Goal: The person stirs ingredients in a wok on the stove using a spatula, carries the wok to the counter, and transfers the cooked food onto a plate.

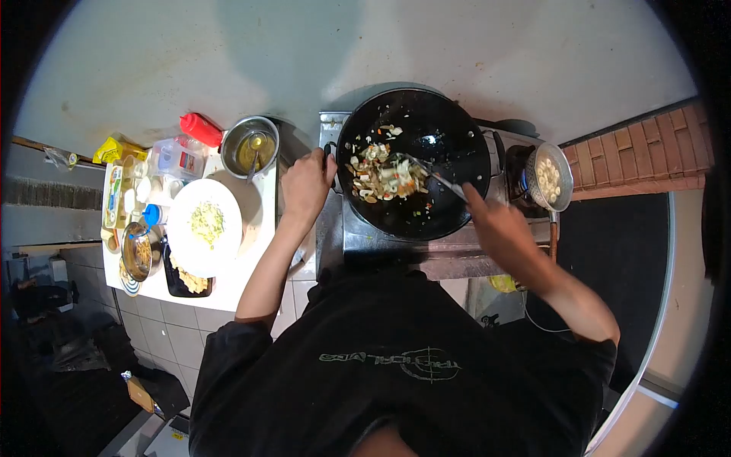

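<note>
A large black wok (449, 114) sits on the stove in front of me. Chopped vegetables (384, 175), white, orange and green, lie in its left half, a little blurred. My left hand (307, 183) is closed around the wok's left side handle (330, 151). In my right hand (495, 221) is the handle of a metal spatula (448, 183), which reaches into the wok from the right. The spatula's head is among the vegetables and partly hidden by them.
At right, a small pan (565, 177) of pale round pieces sits over a blue flame. A white table (255, 282) at left bears a metal bowl (269, 126) with a ladle, a white plate (228, 244) of chopped greens, a red bottle (200, 129) and a black tray (177, 286).
</note>
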### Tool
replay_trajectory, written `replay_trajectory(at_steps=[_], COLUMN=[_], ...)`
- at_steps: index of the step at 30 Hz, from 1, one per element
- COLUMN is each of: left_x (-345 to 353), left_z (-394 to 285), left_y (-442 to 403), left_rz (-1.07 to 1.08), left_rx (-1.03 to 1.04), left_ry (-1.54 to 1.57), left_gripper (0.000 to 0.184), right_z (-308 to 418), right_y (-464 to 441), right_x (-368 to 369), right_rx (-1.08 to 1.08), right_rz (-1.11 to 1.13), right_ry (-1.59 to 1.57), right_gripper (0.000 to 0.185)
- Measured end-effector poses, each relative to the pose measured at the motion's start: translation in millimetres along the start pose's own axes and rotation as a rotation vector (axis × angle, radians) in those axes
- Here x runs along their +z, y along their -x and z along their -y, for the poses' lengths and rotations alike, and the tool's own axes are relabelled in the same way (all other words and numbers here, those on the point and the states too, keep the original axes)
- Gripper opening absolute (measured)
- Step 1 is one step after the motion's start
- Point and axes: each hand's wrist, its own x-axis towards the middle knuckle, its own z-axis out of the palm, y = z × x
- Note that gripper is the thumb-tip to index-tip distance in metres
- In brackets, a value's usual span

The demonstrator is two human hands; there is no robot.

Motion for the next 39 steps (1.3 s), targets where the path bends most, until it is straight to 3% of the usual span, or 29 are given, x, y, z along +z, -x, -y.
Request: replay_trajectory(at_steps=[6, 10, 16, 22, 24, 30, 33, 35, 38, 39], left_x=[3.1, -0.6, -1.5, -2.5, -3.2, -3.8, 0.2, 2.6, -0.6, -2.8], left_z=[1.9, 1.5, 5.9, 5.8, 6.5, 6.0, 7.1, 7.6, 8.7, 7.6], left_y=[-3.0, -2.6, -4.2, 2.0, 2.2, 1.3, 1.0, 0.2, 4.0, 3.8], left_rz=[0.004, 0.008, 0.022, 0.047, 0.046, 0.04, 0.048, 0.031, -0.005, 0.013], left_rx=[0.002, 0.027, 0.076, 0.054, 0.064, 0.048, 0.041, 0.049, 0.078, 0.07], left_ry=[0.011, 0.003, 0.015, 0.062, 0.071, 0.076, 0.089, 0.094, 0.112, 0.096], left_gripper=[0.031, 0.031, 0.034, 0.035, 0.035, 0.035, 0.034, 0.034, 0.032, 0.031], right_z=[10.5, -11.4, -23.4, -5.8, -4.2, -13.3, 1.9, 15.6, -34.5, -37.6], right_y=[7.8, -33.7, -85.9, -105.2, -110.8, -125.8, -127.8, -128.1, -140.3, -142.4], right_x=[27.1, -5.6, -44.1, -27.2, -15.6, -33.6, -54.1, -65.2, -2.2, -10.9], right_rx=[-0.039, 0.168, 0.066, 0.123, 0.139, 0.084, 0.11, 0.254, 0.08, 0.075], right_rz=[0.027, -0.042, -0.17, 0.216, 0.165, -0.055, 0.111, 0.394, 0.015, 0.009], right_ry=[0.135, 0.225, -0.125, -0.35, -0.177, -0.147, -0.302, -0.272, -0.11, -0.104], right_gripper=[0.057, 0.049, 0.023, 0.023, 0.027, 0.024, 0.024, 0.023, 0.017, 0.017])
